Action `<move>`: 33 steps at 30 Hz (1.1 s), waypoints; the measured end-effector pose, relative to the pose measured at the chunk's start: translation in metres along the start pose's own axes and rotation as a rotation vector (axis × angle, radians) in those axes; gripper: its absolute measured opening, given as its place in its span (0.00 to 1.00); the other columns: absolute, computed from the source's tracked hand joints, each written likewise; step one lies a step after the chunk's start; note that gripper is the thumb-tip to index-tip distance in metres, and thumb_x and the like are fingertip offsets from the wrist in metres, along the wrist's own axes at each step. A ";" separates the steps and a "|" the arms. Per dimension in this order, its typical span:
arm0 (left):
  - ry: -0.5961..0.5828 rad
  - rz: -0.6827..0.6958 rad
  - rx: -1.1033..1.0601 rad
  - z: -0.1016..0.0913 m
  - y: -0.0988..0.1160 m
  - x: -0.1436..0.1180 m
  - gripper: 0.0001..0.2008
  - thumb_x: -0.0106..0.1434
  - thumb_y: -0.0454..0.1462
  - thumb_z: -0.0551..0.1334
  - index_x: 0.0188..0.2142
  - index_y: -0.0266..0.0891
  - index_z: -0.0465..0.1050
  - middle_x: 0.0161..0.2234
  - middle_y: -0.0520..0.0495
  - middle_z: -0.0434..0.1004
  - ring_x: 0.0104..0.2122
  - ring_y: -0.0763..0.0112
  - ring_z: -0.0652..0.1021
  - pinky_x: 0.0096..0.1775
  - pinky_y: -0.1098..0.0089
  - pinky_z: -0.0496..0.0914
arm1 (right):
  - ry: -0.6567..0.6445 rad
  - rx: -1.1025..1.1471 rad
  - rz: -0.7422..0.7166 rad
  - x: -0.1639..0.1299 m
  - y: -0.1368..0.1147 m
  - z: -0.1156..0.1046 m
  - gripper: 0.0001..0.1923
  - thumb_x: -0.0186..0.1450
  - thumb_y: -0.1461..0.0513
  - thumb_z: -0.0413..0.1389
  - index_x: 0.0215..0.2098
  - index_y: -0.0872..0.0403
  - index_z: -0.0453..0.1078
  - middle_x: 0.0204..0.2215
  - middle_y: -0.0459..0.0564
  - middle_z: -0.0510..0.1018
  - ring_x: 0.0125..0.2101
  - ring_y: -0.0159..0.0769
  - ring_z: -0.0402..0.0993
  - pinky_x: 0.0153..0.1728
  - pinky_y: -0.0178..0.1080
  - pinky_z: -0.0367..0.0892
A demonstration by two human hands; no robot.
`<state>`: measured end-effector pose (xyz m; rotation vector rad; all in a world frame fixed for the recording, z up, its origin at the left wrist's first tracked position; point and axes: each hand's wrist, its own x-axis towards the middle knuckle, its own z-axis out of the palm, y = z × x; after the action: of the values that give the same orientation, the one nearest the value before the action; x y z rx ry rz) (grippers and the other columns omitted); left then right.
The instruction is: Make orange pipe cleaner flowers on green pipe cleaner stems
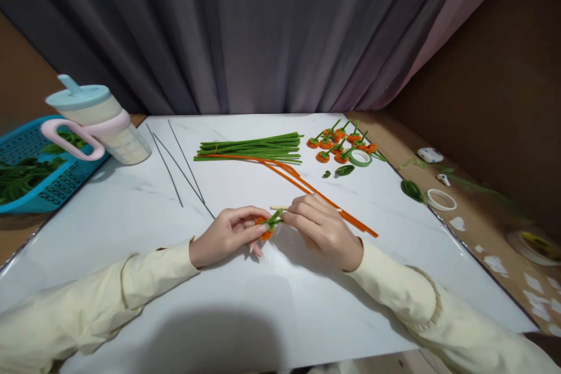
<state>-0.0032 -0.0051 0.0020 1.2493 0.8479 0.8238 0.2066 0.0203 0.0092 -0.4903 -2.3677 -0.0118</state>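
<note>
My left hand (232, 234) is closed on a small orange pipe-cleaner pumpkin (266, 234), pinched between thumb and fingers. A short green pipe-cleaner stem (274, 217) sticks up from its top. My right hand (326, 231) is closed too, its thumb and fingertips pinching the green end at the right side of the stem. A thin pale wooden stick (277, 207) runs behind the right hand's fingers; whether the hand holds it or it lies on the table I cannot tell. Long orange pipe cleaners (357, 223) lie just beyond the right hand.
Green pipe cleaners (249, 147) lie bundled at the back. Several finished pumpkins (323, 156) sit back right beside green tape (360, 157). Dark wires (167, 166) lie left, near a tumbler (99, 120) and blue basket (52, 187). White tape (441, 200) and paper scraps line the right edge.
</note>
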 end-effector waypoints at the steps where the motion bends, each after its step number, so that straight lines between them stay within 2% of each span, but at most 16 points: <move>1: -0.012 -0.011 -0.002 0.000 0.000 0.000 0.12 0.58 0.39 0.63 0.39 0.33 0.71 0.24 0.52 0.71 0.19 0.75 0.75 0.24 0.72 0.73 | -0.011 -0.018 -0.012 0.000 0.001 -0.001 0.12 0.64 0.73 0.43 0.37 0.59 0.67 0.28 0.54 0.74 0.34 0.38 0.66 0.32 0.40 0.62; 7: -0.112 -0.124 -0.016 0.000 0.000 -0.001 0.14 0.56 0.40 0.64 0.38 0.31 0.70 0.25 0.49 0.72 0.20 0.72 0.76 0.24 0.72 0.73 | -0.074 -0.038 -0.049 0.000 0.006 0.000 0.14 0.65 0.72 0.41 0.34 0.57 0.67 0.30 0.52 0.74 0.38 0.37 0.66 0.36 0.41 0.60; 11: -0.182 -0.161 -0.089 -0.003 -0.001 0.001 0.13 0.57 0.40 0.63 0.36 0.31 0.70 0.22 0.51 0.70 0.17 0.78 0.71 0.24 0.70 0.73 | -0.093 0.014 -0.065 -0.002 0.006 0.003 0.14 0.63 0.74 0.41 0.33 0.57 0.67 0.28 0.52 0.74 0.37 0.38 0.67 0.36 0.42 0.60; 14: -0.144 -0.072 -0.203 -0.002 -0.001 0.003 0.18 0.58 0.39 0.63 0.46 0.36 0.66 0.26 0.52 0.68 0.21 0.78 0.71 0.27 0.68 0.74 | -0.018 0.038 0.031 -0.001 0.002 0.003 0.11 0.62 0.72 0.44 0.33 0.58 0.67 0.25 0.52 0.72 0.31 0.38 0.66 0.32 0.41 0.60; 17: -0.069 0.002 -0.177 0.004 -0.001 0.003 0.27 0.56 0.37 0.65 0.53 0.43 0.57 0.35 0.50 0.68 0.29 0.74 0.74 0.32 0.68 0.73 | 0.061 0.057 0.169 0.000 -0.004 0.004 0.08 0.63 0.70 0.46 0.31 0.58 0.66 0.22 0.51 0.71 0.25 0.35 0.62 0.28 0.39 0.58; 20: 0.059 0.020 -0.105 0.012 0.000 0.001 0.25 0.57 0.36 0.64 0.52 0.43 0.57 0.38 0.49 0.69 0.31 0.73 0.74 0.34 0.68 0.72 | 0.059 0.098 0.201 0.000 -0.011 0.007 0.08 0.63 0.69 0.47 0.30 0.58 0.66 0.21 0.50 0.70 0.25 0.34 0.62 0.27 0.37 0.58; 23: 0.119 0.063 -0.023 0.015 0.000 -0.001 0.21 0.60 0.39 0.61 0.51 0.41 0.59 0.32 0.50 0.70 0.28 0.74 0.74 0.31 0.71 0.71 | 0.030 0.114 0.188 0.000 -0.016 0.012 0.09 0.64 0.68 0.46 0.30 0.57 0.66 0.20 0.49 0.69 0.24 0.34 0.62 0.27 0.37 0.58; 26: 0.120 0.092 0.058 0.013 -0.002 -0.001 0.17 0.62 0.41 0.58 0.49 0.38 0.62 0.25 0.53 0.68 0.24 0.76 0.71 0.28 0.73 0.70 | 0.011 0.141 0.192 0.000 -0.018 0.014 0.09 0.65 0.67 0.46 0.32 0.58 0.67 0.21 0.49 0.70 0.25 0.33 0.62 0.28 0.37 0.59; 33: 0.015 0.070 0.039 0.010 0.000 0.001 0.13 0.65 0.43 0.53 0.38 0.34 0.65 0.25 0.52 0.65 0.20 0.79 0.66 0.23 0.75 0.67 | -0.027 0.190 0.199 0.000 -0.014 0.011 0.08 0.66 0.67 0.46 0.36 0.58 0.66 0.22 0.49 0.70 0.24 0.34 0.63 0.28 0.36 0.60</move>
<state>0.0061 -0.0083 0.0033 1.3152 0.8398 0.8773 0.1946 0.0086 0.0029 -0.6335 -2.3067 0.3093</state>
